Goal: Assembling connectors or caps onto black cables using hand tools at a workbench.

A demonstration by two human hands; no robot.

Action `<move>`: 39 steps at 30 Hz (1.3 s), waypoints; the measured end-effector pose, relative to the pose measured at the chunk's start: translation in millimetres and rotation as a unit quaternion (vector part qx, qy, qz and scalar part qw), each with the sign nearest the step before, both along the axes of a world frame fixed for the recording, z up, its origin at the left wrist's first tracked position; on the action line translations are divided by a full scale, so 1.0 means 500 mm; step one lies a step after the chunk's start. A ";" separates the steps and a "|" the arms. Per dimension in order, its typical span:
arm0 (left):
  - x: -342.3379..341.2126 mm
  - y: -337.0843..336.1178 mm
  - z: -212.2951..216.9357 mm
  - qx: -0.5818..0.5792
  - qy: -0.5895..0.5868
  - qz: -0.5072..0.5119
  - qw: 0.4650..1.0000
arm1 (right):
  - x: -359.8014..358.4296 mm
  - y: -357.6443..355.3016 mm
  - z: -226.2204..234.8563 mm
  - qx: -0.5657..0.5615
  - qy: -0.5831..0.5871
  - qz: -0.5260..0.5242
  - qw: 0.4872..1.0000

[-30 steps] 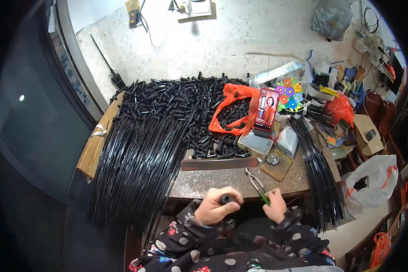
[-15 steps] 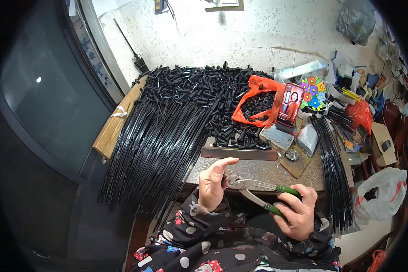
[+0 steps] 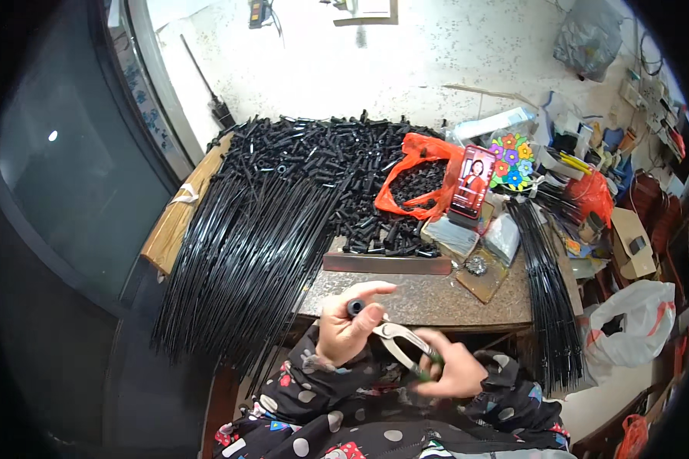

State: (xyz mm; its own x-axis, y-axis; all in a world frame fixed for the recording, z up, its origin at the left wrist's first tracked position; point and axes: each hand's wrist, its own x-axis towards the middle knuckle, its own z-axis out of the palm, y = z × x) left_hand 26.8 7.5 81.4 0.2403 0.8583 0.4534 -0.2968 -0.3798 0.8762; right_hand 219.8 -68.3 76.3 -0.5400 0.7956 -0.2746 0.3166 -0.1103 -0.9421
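Note:
My left hand (image 3: pixel 335 335) is closed around a black tubular part (image 3: pixel 355 307), whose round, hollow end shows between thumb and fingers. In my right hand (image 3: pixel 461 370) are metal pliers (image 3: pixel 391 331) with green handles. The plier head lies at my left thumb; whether its jaws grip the part is hidden. Both hands are just in front of the table's near edge. Beyond them spreads a heap of similar black tubular parts (image 3: pixel 306 149), and long thin black rods (image 3: pixel 237 260) lie over the table's left side.
A low metal bar (image 3: pixel 386 264) borders the heap. Behind it are an orange-red plastic bag (image 3: pixel 386 200) of small black parts and a propped phone (image 3: pixel 473 182). More black rods (image 3: pixel 545 291) hang over the right edge beside a white bag (image 3: pixel 628 325). A glass door (image 3: pixel 61 168) stands left.
My right hand has moved left with the pliers, closer to my left hand. My left hand has turned, so the tubular part's hollow end now shows. The whole view has shifted slightly.

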 end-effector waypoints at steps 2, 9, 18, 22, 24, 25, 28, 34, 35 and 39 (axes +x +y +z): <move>-0.007 0.003 0.000 -0.005 0.004 0.009 1.000 | 0.019 0.025 0.007 0.446 -0.148 -0.127 0.873; -0.019 -0.001 0.007 -0.048 -0.067 -0.058 0.995 | 0.013 -0.022 -0.021 -0.137 0.061 0.003 0.989; -0.015 0.012 -0.003 0.060 0.021 0.025 0.998 | -0.022 -0.005 -0.023 0.492 -0.124 -0.239 0.828; -0.045 0.012 0.002 0.034 0.032 -0.022 0.999 | 0.010 -0.028 0.014 0.322 -0.090 -0.087 0.939; -0.040 0.006 0.007 0.039 0.050 -0.036 0.997 | 0.015 -0.033 -0.023 -0.411 0.262 0.038 0.872; -0.036 0.005 0.009 0.041 0.058 -0.045 0.996 | 0.012 -0.029 -0.028 -0.412 0.262 0.035 0.872; -0.015 0.008 0.009 0.091 0.068 -0.010 0.993 | -0.002 -0.021 -0.037 -0.396 0.138 0.010 0.908; -0.014 0.006 0.004 0.006 0.010 -0.022 1.000 | -0.026 -0.029 -0.007 0.109 -0.038 -0.086 0.990; -0.016 0.012 0.004 0.028 0.015 -0.021 0.999 | -0.026 -0.033 -0.012 0.109 -0.035 -0.071 0.991; -0.013 0.012 0.011 0.074 0.042 -0.010 0.996 | -0.022 -0.040 -0.027 0.107 -0.025 -0.012 0.994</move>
State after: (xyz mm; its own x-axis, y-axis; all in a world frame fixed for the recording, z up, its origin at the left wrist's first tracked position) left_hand 20.3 13.5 87.0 0.2990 0.7785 0.5518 -0.2329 -0.5012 0.8334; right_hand 208.7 -88.5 62.6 -0.5098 0.8513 -0.1239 0.3641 0.0830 -0.9277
